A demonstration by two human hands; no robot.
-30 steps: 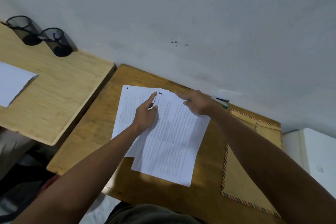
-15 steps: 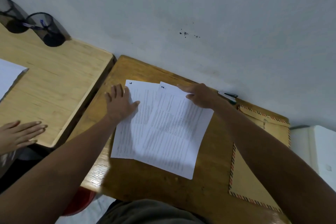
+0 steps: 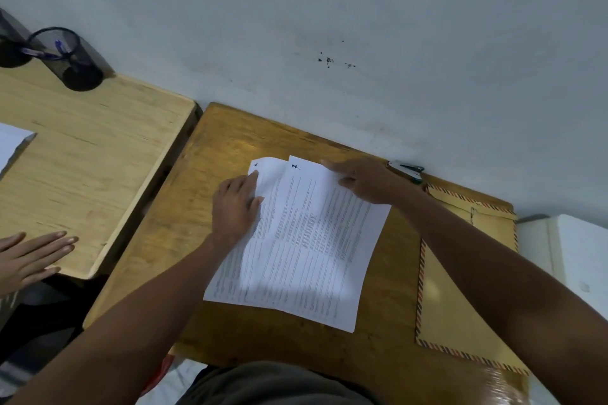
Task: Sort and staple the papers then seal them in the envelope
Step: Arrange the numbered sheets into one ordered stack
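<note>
Both hands lie flat on the papers (image 3: pixel 306 246), left grip (image 3: pixel 235 207) and right grip (image 3: pixel 363 179) holding nothing.

Count of things on and around the two benches

Two printed sheets (image 3: pixel 306 240) overlap on the darker bench (image 3: pixel 210 207); one envelope (image 3: pixel 460 306) at 3 o'clock, one stapler (image 3: pixel 406 170) at 1 o'clock. Two mesh pen cups (image 3: pixel 70 59) at 10 o'clock on the lighter bench (image 3: pixel 92 158). Three hands: left (image 3: pixel 235 207), right (image 3: pixel 362 179), another person's (image 3: pixel 29 253).
</note>
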